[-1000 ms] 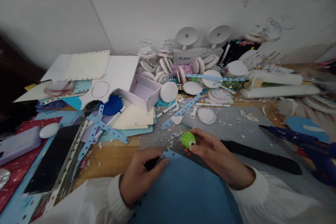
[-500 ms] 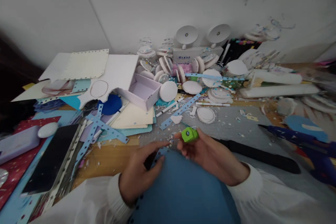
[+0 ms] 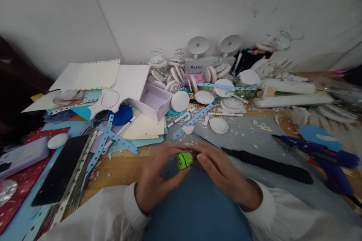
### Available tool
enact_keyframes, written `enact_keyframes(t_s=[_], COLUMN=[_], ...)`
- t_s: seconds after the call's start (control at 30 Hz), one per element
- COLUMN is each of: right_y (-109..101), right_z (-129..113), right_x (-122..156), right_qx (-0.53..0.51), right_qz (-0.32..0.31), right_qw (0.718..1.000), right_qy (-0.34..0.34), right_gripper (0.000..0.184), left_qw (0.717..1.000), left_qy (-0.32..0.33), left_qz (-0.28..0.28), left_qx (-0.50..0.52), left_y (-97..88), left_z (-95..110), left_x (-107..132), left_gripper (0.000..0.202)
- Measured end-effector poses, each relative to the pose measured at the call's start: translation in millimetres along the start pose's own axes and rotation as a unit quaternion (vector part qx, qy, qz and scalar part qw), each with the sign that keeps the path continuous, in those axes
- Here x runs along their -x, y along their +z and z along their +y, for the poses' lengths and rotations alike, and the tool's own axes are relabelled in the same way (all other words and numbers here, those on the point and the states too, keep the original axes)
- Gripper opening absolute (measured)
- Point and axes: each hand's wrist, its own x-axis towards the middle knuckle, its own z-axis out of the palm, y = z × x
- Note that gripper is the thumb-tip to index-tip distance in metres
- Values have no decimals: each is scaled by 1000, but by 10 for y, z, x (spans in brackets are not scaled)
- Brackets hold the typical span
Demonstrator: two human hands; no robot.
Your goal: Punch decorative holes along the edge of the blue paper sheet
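A small bright green paper punch (image 3: 185, 160) sits between the thumb and fingers of my left hand (image 3: 158, 177), just above the blue sheet. My right hand (image 3: 223, 173) lies close to the punch on its right, fingers stretched toward the left and thumb alongside them. Its fingertips are partly hidden, so whether they touch the punch or the sheet's edge I cannot tell. Beneath both hands spreads a large blue sheet (image 3: 200, 211), with small dark punched marks near its upper left edge.
A black-handled tool (image 3: 271, 165) and a blue glue gun (image 3: 313, 150) lie to the right. Phones (image 3: 62, 169), punched blue strips (image 3: 113, 135) and paper are at left. A lilac box (image 3: 155, 103), white discs (image 3: 180, 101) and scraps crowd the back.
The green punch has passed from my right hand to my left, moving left and a little nearer. My hands have come closer together. The head view has shifted slightly.
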Motion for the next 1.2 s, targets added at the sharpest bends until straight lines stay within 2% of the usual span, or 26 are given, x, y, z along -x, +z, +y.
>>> enact_keyframes(t_s=[0.07, 0.13, 0.2, 0.23, 0.3, 0.37, 0.47, 0.53, 0.6, 0.67, 0.73, 0.87, 1.0, 1.2], right_y=[-103, -168, -188, -187, -181, -184, -194, -182, -146, -90, -29, 37, 23, 49], right_z=[66, 155, 247, 287, 343, 353, 270, 165, 51, -42, -99, -136, -136, -60], right_x=[-47, -87, -106, -107, -98, -82, -56, -40, -19, 15, 63, 161, 200, 223], right_qx=[171, 320, 392, 400, 374, 315, 176, 57, -55, -122, -138, -100, -37, -31], right_qz=[47, 62, 51, 44, 49, 95, 195, 235, 238, 232, 228, 206, 134, 112], right_qw=[984, 945, 919, 916, 926, 944, 965, 970, 970, 965, 963, 970, 985, 982], right_qy=[-32, -15, 6, 9, 2, -7, -4, 2, -2, -18, -37, -78, -102, -148], right_gripper=[27, 26, 21, 18, 16, 14, 7, 7, 6, 8, 14, 29, 27, 40], left_qw=[999, 998, 998, 998, 999, 999, 999, 998, 998, 998, 997, 995, 992, 989], left_qy=[-32, -49, -49, -46, -41, -39, -42, -47, -51, -46, -38, -33, -5, 14], left_qz=[31, 41, 29, 23, 22, 25, 13, 6, 6, 13, 15, -3, -4, 1], left_qx=[-3, -13, -22, -25, -27, -26, -26, -29, -35, -45, -59, -98, -127, -146], left_y=[-4, -14, -26, -30, -36, -36, -21, -3, 13, 24, 29, 29, 20, 16], left_z=[-44, -81, -103, -109, -117, -129, -156, -171, -179, -179, -169, -129, -89, -81], left_x=[37, 59, 64, 63, 64, 79, 117, 142, 160, 175, 186, 182, 149, 127], left_gripper=[30, 29, 26, 25, 24, 25, 26, 27, 28, 29, 27, 14, 10, 9])
